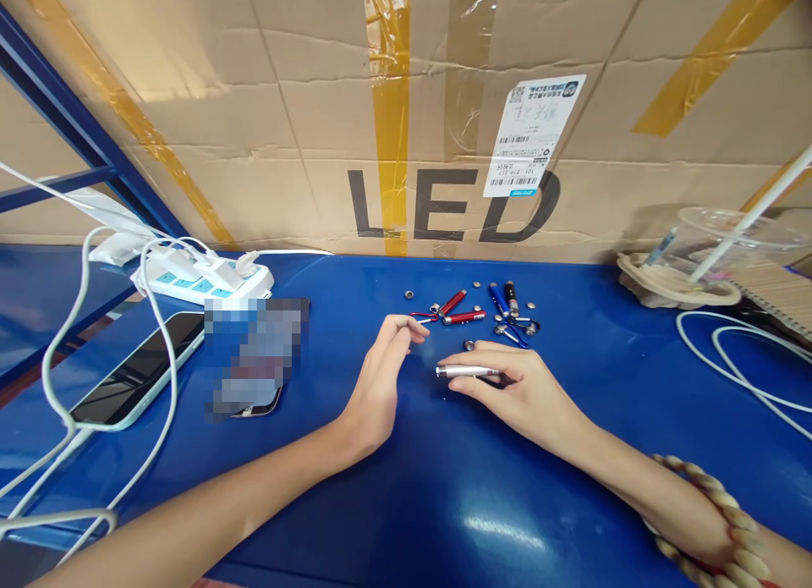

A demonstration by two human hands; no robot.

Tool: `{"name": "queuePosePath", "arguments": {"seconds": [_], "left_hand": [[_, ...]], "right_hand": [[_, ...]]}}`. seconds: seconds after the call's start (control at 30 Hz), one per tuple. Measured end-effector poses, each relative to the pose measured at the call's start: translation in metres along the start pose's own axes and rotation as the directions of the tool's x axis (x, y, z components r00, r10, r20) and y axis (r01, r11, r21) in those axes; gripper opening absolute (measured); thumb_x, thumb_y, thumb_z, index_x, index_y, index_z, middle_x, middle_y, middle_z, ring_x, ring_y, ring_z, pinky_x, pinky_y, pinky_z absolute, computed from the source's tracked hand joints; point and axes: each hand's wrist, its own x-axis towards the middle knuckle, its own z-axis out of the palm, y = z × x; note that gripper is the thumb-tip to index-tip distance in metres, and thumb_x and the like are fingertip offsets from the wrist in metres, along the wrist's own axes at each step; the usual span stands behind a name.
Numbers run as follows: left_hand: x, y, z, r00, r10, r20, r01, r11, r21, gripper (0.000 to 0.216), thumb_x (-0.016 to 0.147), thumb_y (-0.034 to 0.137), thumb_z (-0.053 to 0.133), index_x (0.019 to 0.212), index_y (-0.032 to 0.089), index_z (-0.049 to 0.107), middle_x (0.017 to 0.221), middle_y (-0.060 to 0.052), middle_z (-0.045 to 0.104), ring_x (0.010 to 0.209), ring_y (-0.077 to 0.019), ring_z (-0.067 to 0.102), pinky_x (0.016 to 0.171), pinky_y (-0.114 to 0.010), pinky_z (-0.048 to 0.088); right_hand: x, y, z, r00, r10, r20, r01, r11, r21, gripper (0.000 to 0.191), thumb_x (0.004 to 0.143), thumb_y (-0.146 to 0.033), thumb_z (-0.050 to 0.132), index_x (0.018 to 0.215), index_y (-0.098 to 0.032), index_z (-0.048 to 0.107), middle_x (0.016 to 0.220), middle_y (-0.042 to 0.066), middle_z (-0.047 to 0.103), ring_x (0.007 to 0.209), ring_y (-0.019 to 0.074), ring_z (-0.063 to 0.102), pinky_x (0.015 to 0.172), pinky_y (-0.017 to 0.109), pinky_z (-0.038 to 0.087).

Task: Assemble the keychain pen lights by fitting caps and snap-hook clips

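Observation:
My right hand [523, 393] pinches a small silver pen-like flashlight [468, 370] between thumb and fingers, held level with its lit-looking end pointing left. My left hand [381, 376] rests over the blue table, fingers loosely bent and apart, with nothing seen in them. Just past its fingertips lies a red carabiner clip [424, 317]. Behind the hands are two red tubes of the same kind [464, 317], a blue tube [498, 299] and a black tube [511, 297]. Blue and dark clips [512, 334] lie beside them. Small round metal caps [409, 294] are scattered around.
On the left a white power strip [244, 283] with plugs and looping white cables stands near a phone [136, 372] and a second, blurred phone [263, 359]. A cardboard box [304, 106] closes off the back. At right are a carton tray [672, 292], a clear cup [729, 241] and a cable.

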Motion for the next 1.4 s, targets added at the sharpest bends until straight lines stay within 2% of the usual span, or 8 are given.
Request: {"name": "queuePosePath", "arguments": {"seconds": [0.2, 0.4, 0.67, 0.9, 1.03, 1.2, 1.4], "left_hand": [[-0.0008, -0.0004, 0.0005, 1.0, 0.003, 0.005, -0.003, 1.0, -0.009, 0.033, 0.092, 0.044, 0.029, 0.092, 0.02, 0.051, 0.102, -0.005, 0.056, 0.099, -0.0179, 0.051, 0.087, -0.03, 0.038], [-0.0008, 0.0011, 0.0005, 1.0, 0.004, 0.012, -0.004, 1.0, -0.011, 0.029, 0.092, 0.041, 0.03, 0.091, 0.02, 0.051, 0.099, -0.004, 0.055, 0.097, -0.0175, 0.051, 0.085, -0.029, 0.038], [-0.0019, 0.0064, 0.0012, 0.999, 0.005, 0.032, -0.006, 1.0, 0.027, 0.028, 0.092, 0.036, 0.03, 0.088, 0.019, 0.05, 0.096, -0.004, 0.054, 0.093, -0.0162, 0.051, 0.084, -0.028, 0.039], [-0.0018, 0.0079, 0.001, 0.999, 0.009, 0.049, -0.011, 0.999, 0.037, 0.026, 0.092, 0.034, 0.03, 0.087, 0.019, 0.05, 0.094, -0.003, 0.054, 0.092, -0.0152, 0.051, 0.084, -0.027, 0.039], [-0.0021, 0.0078, 0.0014, 0.999, 0.011, 0.046, -0.013, 0.999, 0.044, 0.026, 0.092, 0.034, 0.029, 0.087, 0.019, 0.05, 0.093, -0.003, 0.053, 0.091, -0.0152, 0.05, 0.083, -0.027, 0.039], [-0.0022, 0.0076, 0.0017, 0.999, 0.004, 0.053, -0.006, 0.999, 0.05, 0.027, 0.092, 0.035, 0.029, 0.086, 0.019, 0.05, 0.093, -0.003, 0.054, 0.091, -0.0154, 0.05, 0.083, -0.027, 0.039], [-0.0017, 0.0065, 0.0011, 0.999, 0.007, 0.049, -0.009, 0.999, 0.053, 0.027, 0.092, 0.036, 0.029, 0.086, 0.019, 0.05, 0.093, -0.004, 0.054, 0.091, -0.0159, 0.05, 0.083, -0.027, 0.038]], "right_hand": [[0.0003, -0.0008, 0.0009, 1.0, -0.001, 0.001, 0.001, 0.999, -0.033, 0.016, 0.082, -0.031, 0.06, 0.085, -0.024, 0.074, 0.083, 0.002, 0.073, 0.072, 0.0155, 0.063, 0.06, 0.024, 0.05], [0.0005, -0.0004, 0.0003, 0.999, 0.028, 0.024, -0.028, 0.999, -0.028, 0.02, 0.082, -0.035, 0.058, 0.089, -0.023, 0.074, 0.083, 0.003, 0.072, 0.063, 0.0132, 0.059, 0.056, 0.024, 0.048], [-0.0012, 0.0027, 0.0005, 0.999, 0.029, 0.039, -0.028, 0.999, -0.033, 0.022, 0.084, -0.035, 0.057, 0.093, -0.024, 0.073, 0.085, 0.004, 0.072, 0.068, 0.0146, 0.059, 0.058, 0.025, 0.048], [-0.0007, 0.003, 0.0004, 0.999, -0.001, 0.043, 0.004, 0.999, -0.05, 0.023, 0.086, -0.033, 0.054, 0.095, -0.024, 0.073, 0.083, 0.003, 0.071, 0.066, 0.0132, 0.059, 0.058, 0.023, 0.048], [-0.0016, 0.0024, 0.0014, 1.0, -0.016, -0.002, 0.016, 0.999, -0.048, 0.023, 0.085, -0.034, 0.055, 0.094, -0.022, 0.072, 0.081, 0.003, 0.07, 0.062, 0.0117, 0.059, 0.055, 0.022, 0.047], [-0.0027, 0.0021, 0.0017, 0.995, -0.006, -0.096, -0.002, 0.997, -0.081, 0.019, 0.078, -0.038, 0.064, 0.085, -0.023, 0.074, 0.071, 0.002, 0.068, 0.052, 0.0098, 0.053, 0.049, 0.022, 0.044], [-0.0024, 0.0026, 0.001, 0.993, -0.022, -0.12, 0.01, 0.995, -0.096, 0.019, 0.08, -0.036, 0.063, 0.085, -0.023, 0.075, 0.065, 0.001, 0.063, 0.051, 0.0094, 0.05, 0.049, 0.022, 0.041]]}}
